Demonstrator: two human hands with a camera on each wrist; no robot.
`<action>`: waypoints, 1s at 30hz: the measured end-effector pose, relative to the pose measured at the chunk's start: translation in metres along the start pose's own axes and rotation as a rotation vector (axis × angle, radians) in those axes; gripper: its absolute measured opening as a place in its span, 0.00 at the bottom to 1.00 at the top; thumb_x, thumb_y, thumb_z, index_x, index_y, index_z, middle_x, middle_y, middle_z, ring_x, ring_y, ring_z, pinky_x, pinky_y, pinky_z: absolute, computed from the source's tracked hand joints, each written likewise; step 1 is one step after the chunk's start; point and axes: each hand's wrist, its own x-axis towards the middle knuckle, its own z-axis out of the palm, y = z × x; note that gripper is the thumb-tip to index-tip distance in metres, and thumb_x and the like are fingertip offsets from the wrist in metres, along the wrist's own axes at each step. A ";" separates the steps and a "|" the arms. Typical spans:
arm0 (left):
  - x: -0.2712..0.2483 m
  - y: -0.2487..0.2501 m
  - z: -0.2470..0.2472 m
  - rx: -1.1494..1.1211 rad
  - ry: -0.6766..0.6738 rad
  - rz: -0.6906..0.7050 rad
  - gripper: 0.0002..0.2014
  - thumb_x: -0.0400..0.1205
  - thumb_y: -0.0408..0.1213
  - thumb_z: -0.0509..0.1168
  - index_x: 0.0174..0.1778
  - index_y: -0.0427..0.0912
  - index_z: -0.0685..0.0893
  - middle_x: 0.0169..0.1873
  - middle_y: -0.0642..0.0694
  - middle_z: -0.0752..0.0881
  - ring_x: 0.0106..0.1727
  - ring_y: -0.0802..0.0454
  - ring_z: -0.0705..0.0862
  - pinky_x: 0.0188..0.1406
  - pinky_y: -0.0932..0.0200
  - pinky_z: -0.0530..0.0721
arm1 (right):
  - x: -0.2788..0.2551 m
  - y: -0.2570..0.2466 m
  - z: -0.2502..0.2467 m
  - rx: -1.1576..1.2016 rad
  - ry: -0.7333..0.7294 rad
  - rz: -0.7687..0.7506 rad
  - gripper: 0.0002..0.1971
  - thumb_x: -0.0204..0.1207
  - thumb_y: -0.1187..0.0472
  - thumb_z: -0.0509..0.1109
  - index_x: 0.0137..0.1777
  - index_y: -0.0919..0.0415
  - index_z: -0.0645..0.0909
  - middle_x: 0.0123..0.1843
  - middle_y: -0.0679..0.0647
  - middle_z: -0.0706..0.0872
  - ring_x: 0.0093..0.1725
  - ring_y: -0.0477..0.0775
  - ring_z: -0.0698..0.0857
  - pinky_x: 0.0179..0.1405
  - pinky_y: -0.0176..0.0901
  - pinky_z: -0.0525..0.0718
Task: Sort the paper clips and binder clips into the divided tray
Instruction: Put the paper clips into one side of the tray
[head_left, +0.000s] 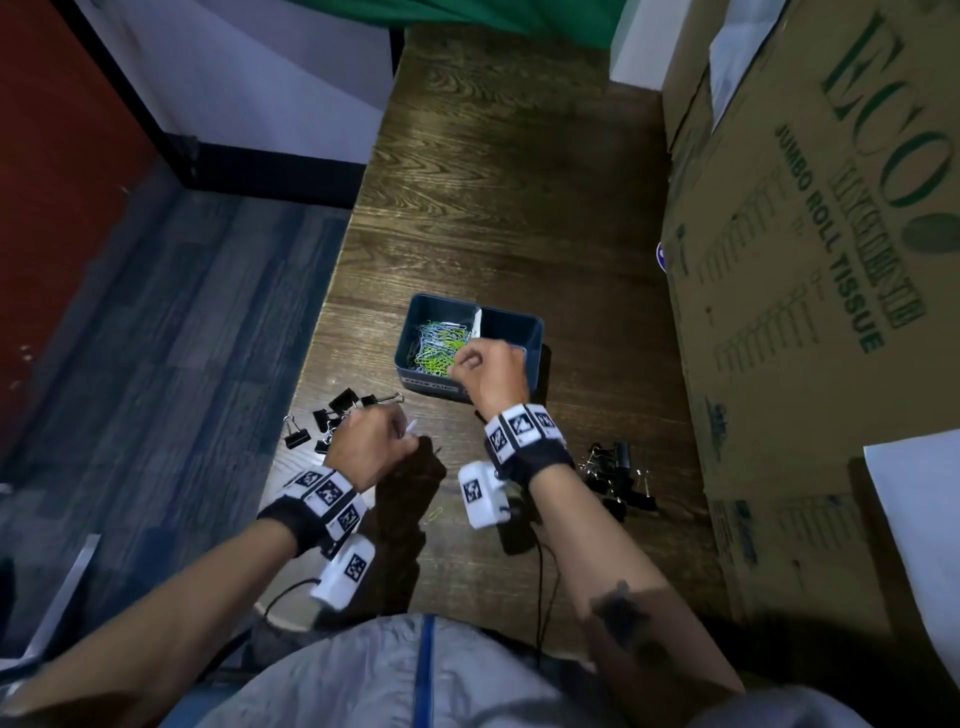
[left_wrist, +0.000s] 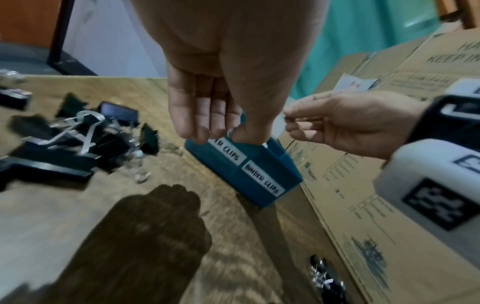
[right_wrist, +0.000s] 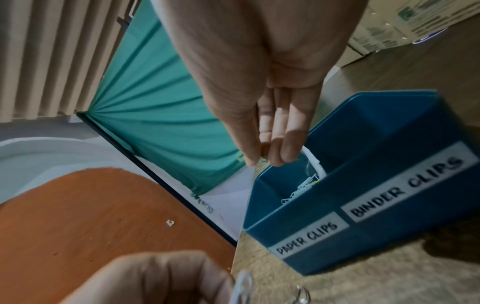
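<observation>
Two pinching grips: left hand (right_wrist: 166, 279) on a paper clip (right_wrist: 242, 288), right hand's (head_left: 488, 374) catch unclear overhead.

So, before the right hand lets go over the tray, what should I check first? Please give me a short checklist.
1. Right hand is above the paper clips compartment: ok.
2. The small item in its grip is a paper clip: cannot tell, too small.
3. Left hand has the next paper clip ready: ok.
4. Binder clips compartment is being filled: not ok. It looks empty, and the left pile and right pile of binder clips lie on the table.
5. No paper clips left out: not ok. A loose paper clip lies near the person.
</observation>
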 end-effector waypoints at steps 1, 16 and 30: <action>0.006 0.008 -0.005 0.006 0.039 0.024 0.07 0.73 0.43 0.74 0.36 0.47 0.83 0.30 0.52 0.84 0.34 0.54 0.83 0.32 0.60 0.79 | 0.007 -0.003 -0.001 0.012 0.004 0.014 0.05 0.74 0.63 0.80 0.48 0.60 0.90 0.39 0.52 0.91 0.44 0.48 0.89 0.50 0.42 0.86; 0.051 0.025 -0.012 0.195 0.072 0.429 0.04 0.80 0.33 0.68 0.49 0.43 0.85 0.43 0.45 0.87 0.38 0.47 0.85 0.39 0.51 0.86 | -0.063 0.124 -0.042 -0.107 0.162 0.123 0.05 0.76 0.65 0.75 0.47 0.57 0.91 0.44 0.51 0.92 0.41 0.47 0.88 0.39 0.26 0.77; -0.041 0.013 0.078 0.621 -0.351 0.350 0.11 0.80 0.43 0.62 0.50 0.41 0.84 0.47 0.42 0.85 0.46 0.41 0.85 0.42 0.49 0.86 | -0.065 0.216 -0.068 -0.272 0.026 0.661 0.46 0.70 0.29 0.71 0.85 0.42 0.57 0.88 0.59 0.48 0.85 0.69 0.49 0.79 0.75 0.57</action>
